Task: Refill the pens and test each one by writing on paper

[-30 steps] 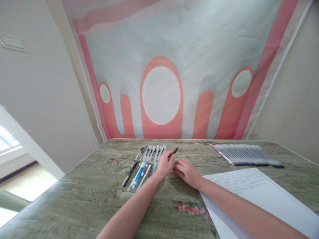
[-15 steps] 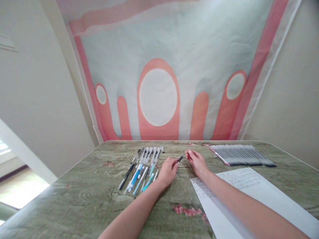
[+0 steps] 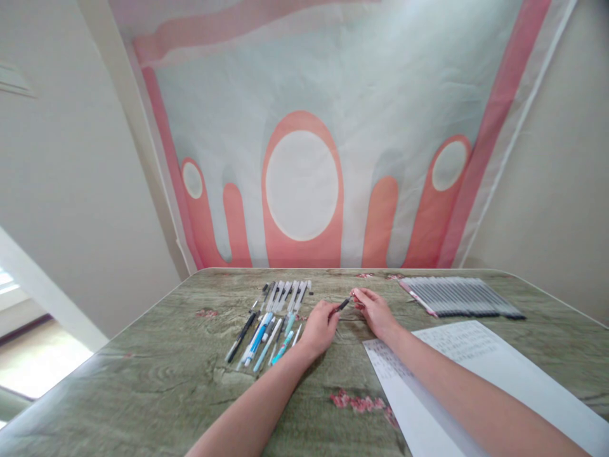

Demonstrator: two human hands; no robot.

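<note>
Place: home-like room | wood-grain tabletop (image 3: pixel 162 393) | pink-patterned wall hanging (image 3: pixel 304 76) | window (image 3: pixel 6 280)

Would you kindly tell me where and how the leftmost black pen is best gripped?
Probably across the middle of the black pen, from its left: it is slim, lies flat, and the blue pen lies to its right.

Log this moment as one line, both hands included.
left hand: holding dark pen | right hand: at pen's tip | left side: loose pens | right side: slim clear-and-dark sticks, written sheet
</note>
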